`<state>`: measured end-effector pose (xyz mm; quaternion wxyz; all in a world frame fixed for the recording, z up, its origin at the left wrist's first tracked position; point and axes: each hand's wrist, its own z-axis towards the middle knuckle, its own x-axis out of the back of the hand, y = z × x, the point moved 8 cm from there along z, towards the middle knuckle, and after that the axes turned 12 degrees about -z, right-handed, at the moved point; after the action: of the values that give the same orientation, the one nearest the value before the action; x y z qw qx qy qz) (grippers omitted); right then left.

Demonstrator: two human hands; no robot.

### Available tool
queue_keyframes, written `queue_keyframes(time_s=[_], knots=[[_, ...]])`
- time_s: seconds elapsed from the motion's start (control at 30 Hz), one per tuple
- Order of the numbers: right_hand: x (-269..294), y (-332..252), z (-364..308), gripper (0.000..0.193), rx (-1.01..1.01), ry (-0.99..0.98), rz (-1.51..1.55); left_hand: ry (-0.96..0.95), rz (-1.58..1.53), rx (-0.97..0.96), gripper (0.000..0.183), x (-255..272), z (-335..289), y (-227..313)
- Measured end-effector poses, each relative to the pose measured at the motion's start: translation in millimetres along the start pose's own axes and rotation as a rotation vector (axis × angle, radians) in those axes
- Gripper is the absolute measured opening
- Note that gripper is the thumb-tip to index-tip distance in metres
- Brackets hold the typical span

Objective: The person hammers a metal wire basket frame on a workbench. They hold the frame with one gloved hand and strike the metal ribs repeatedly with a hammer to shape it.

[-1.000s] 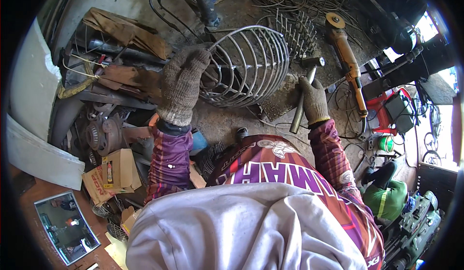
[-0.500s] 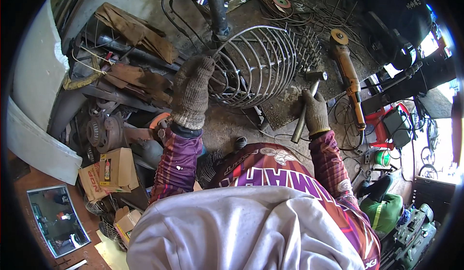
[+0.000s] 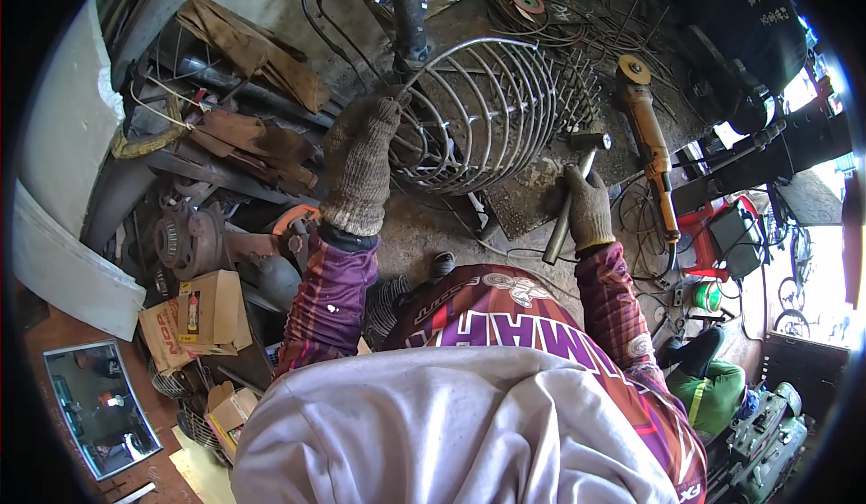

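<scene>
A rounded metal wire basket (image 3: 483,116) rests tilted on the dark workbench, its ribs curving toward the right. My left hand (image 3: 363,157), in a knitted grey-brown glove, grips the basket's rim at its left end; the fingertips are partly hidden. In my gloved right hand (image 3: 588,208) is a hammer (image 3: 561,231), held by its metal handle with the head up beside the bench edge, apart from the basket. An angle grinder (image 3: 647,129) with a yellowish disc lies on the bench to the right of the hammer.
Spiky metal rods (image 3: 579,93) lie just right of the basket. Loose wire and a grinding disc (image 3: 527,1) are at the back of the workbench (image 3: 523,204). An upright pipe (image 3: 406,12) stands behind. Cardboard boxes (image 3: 215,310) sit at left; a person in green (image 3: 711,391) is at lower right.
The basket has tipped slightly, its rim now a little higher in view, with my left hand still on it. My right hand and the hammer have barely moved.
</scene>
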<state>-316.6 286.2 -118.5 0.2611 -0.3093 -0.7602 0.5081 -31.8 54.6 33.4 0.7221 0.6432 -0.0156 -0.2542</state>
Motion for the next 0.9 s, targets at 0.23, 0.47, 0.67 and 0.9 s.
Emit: queue_keyframes(time_s=[0.23, 0.47, 0.67, 0.9], knots=[[1.0, 1.1, 0.7, 0.029, 0.001, -0.007, 0.01, 0.004, -0.091, 0.116, 0.024, -8.4, -4.8, 5.4], [1.8, 4.2, 2.5, 0.029, -0.011, -0.021, 0.0, 0.018, -0.031, 0.073, 0.03, -1.0, -1.7, -1.8], [2.3, 5.4, 3.2, 0.029, -0.027, -0.031, 0.005, 0.072, -0.121, 0.094, 0.035, 9.4, -1.5, -19.9], [6.7, 14.9, 9.5, 0.027, -0.011, -0.014, 0.012, 0.12, -0.089, 0.109, 0.033, 9.7, -7.2, -14.5]])
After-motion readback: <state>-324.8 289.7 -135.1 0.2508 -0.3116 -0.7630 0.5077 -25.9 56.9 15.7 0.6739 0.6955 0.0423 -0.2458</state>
